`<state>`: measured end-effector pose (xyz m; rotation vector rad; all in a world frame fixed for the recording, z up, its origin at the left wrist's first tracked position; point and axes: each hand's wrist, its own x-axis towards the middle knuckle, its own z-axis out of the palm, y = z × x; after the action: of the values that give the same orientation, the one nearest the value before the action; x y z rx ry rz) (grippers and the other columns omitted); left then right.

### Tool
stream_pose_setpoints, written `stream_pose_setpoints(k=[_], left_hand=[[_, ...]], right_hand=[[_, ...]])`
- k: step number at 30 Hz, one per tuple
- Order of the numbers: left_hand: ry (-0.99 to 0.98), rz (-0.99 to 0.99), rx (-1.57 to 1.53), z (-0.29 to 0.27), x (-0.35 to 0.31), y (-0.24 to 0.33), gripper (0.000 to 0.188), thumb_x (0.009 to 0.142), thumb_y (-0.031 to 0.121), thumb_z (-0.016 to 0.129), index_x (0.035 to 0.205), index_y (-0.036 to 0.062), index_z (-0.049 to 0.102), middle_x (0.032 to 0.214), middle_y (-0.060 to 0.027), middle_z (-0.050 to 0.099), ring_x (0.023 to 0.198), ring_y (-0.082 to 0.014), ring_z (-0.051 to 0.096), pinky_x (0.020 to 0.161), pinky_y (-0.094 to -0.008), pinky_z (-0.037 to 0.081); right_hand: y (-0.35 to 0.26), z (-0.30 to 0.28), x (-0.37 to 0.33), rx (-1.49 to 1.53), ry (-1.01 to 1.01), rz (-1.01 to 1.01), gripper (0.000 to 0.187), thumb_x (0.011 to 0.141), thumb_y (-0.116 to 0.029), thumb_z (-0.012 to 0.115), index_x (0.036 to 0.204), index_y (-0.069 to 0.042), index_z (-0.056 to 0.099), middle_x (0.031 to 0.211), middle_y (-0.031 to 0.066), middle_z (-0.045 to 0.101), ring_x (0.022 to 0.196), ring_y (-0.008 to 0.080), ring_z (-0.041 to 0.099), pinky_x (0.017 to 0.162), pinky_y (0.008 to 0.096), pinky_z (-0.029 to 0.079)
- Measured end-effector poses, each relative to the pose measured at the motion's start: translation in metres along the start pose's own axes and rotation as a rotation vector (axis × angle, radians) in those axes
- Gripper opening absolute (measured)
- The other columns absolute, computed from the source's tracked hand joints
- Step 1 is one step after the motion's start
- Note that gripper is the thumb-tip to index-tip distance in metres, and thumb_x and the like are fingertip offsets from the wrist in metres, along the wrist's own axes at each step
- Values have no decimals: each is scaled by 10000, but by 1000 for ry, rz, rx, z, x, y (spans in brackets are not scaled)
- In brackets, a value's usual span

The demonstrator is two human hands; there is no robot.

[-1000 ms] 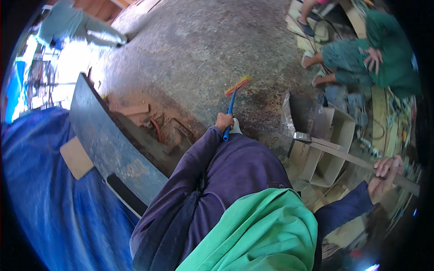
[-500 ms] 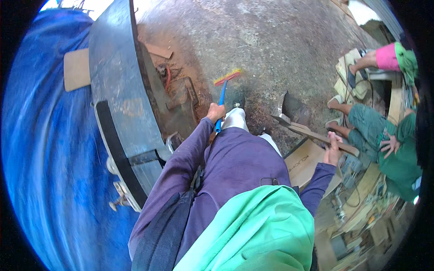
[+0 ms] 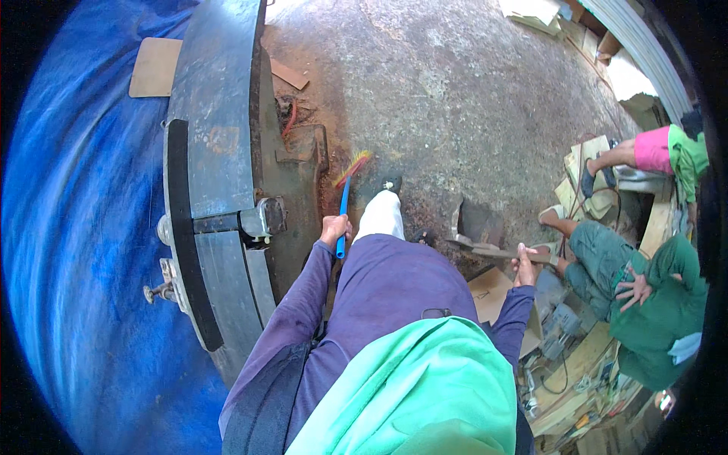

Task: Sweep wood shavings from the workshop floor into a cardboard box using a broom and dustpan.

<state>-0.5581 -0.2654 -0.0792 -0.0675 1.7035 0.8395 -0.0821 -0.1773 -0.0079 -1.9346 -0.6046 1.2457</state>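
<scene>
My left hand (image 3: 334, 229) is closed around the blue handle of a short broom (image 3: 345, 196). The broom has a red head and yellow bristles, slanted over the reddish, dusty floor beside a rusty machine base. At right, my right hand (image 3: 523, 265) grips the wooden handle of what looks like a metal dustpan (image 3: 479, 223). Its dark pan is near the floor in front of my legs; whether it touches the floor I cannot tell. My white-clad leg and dark shoe (image 3: 390, 184) stand between the two tools.
A long steel machine table (image 3: 220, 159) runs along my left, with a blue tarp (image 3: 83, 227) beyond. On the right sits a person in green (image 3: 652, 318); another person in pink shorts (image 3: 654, 150) is behind. Wood scraps and tools (image 3: 584, 379) lie lower right, near a cardboard box (image 3: 493, 292).
The broom head has swung left and closer to the machine base, its angle steeper. My right hand has come inward with the dustpan, whose handle is more level. My view has shifted.
</scene>
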Motion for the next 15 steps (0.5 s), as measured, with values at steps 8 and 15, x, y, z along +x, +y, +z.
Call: stream_pose_setpoints(k=[8, 15], left_hand=[[0, -142, -191, 16, 17, 15, 119, 757, 96, 433, 667, 21, 411, 551, -55, 447, 414, -99, 412, 350, -221, 324], [108, -76, 5, 33, 54, 71, 199, 743, 96, 419, 578, -6, 467, 517, -79, 484, 383, -121, 424, 346, -258, 334]], right_hand=[[-20, 10, 53, -127, 112, 11, 244, 688, -292, 661, 725, -114, 499, 627, -13, 503, 419, 43, 398, 347, 171, 310], [-40, 32, 124, -78, 76, 71, 144, 720, -249, 586, 774, -146, 501, 669, -21, 513, 449, 53, 452, 338, 180, 352]])
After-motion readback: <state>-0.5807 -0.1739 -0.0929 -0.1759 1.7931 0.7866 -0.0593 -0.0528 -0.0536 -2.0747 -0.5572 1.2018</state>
